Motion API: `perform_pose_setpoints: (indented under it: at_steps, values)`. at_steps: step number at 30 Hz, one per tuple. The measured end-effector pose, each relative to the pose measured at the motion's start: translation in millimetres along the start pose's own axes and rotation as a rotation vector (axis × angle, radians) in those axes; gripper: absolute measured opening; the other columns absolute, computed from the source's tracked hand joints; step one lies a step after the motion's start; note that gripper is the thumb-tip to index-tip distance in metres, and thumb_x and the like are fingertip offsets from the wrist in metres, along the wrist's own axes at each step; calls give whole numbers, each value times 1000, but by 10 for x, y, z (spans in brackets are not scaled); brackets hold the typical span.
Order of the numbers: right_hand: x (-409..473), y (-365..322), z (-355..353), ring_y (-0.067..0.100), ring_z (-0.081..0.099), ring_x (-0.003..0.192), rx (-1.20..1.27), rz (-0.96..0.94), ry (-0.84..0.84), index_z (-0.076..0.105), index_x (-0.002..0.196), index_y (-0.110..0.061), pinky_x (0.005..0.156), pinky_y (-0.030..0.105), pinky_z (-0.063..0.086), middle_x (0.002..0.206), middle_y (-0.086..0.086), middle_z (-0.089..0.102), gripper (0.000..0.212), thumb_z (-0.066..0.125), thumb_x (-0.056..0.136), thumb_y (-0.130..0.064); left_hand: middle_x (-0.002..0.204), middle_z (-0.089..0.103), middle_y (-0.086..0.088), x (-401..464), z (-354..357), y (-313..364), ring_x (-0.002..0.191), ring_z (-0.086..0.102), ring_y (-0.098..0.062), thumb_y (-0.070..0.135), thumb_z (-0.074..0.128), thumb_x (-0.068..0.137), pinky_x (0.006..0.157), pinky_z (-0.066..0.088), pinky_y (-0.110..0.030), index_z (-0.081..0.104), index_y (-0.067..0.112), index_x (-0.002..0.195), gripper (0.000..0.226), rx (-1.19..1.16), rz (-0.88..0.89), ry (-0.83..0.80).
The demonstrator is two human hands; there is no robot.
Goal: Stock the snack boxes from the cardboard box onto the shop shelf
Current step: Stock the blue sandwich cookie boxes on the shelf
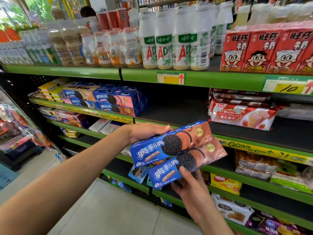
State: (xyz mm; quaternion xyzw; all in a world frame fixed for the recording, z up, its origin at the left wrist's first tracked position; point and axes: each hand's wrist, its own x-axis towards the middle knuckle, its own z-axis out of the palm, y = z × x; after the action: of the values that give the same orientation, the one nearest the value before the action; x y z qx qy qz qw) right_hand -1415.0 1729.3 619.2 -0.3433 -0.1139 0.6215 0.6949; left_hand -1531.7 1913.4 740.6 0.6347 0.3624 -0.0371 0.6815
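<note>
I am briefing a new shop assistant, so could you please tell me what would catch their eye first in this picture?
First, the two blue cardboard cookie boxes with brown ends: the upper box gripped by the left hand, the lower box by the right hand, at centre. Behind them gapes the bare dark stretch of the second green-edged shelf, between stacked blue cookie boxes and the red-and-white wafer packs. Above stand white bottles with green labels.

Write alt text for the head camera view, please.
Two hands hold two blue cookie boxes before a shop shelf: left hand grips the upper, right hand the lower. Similar boxes are stacked there.
</note>
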Motion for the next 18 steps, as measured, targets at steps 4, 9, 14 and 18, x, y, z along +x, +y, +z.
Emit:
perform_pose_setpoints:
  at_steps: [4, 9, 14, 18]
  values:
    - [6, 13, 26, 15, 70, 89, -30, -29, 15, 63, 111, -26, 61, 35, 56, 112, 6, 71, 49, 78, 64, -24, 136, 57, -16, 57, -6, -55, 126, 52, -37, 46, 55, 91, 109, 38, -54, 58, 21, 130, 46, -29, 1, 37]
    - [38, 46, 18, 18, 69, 91, -74, -14, 29, 63, 113, -25, 60, 33, 56, 111, 8, 72, 51, 78, 64, -26, 123, 67, -9, 76, 98, -53, 111, 64, -26, 55, 52, 90, 105, 45, -48, 58, 17, 125, 51, 34, -34, 13]
    - [66, 77, -12, 15, 72, 88, -87, 1, 49, 60, 114, -27, 60, 34, 56, 105, 4, 74, 53, 78, 65, -29, 118, 68, -15, 40, 120, -15, 99, 68, -30, 34, 66, 84, 91, 55, -45, 47, 15, 137, 59, 158, -25, -47]
    - [91, 60, -39, 21, 72, 97, -71, 22, 28, 59, 117, -27, 67, 40, 58, 109, 3, 74, 50, 75, 69, -27, 126, 62, -22, 13, 128, -19, 101, 64, -33, 30, 66, 84, 93, 51, -47, 50, 11, 134, 56, 85, 32, -82]
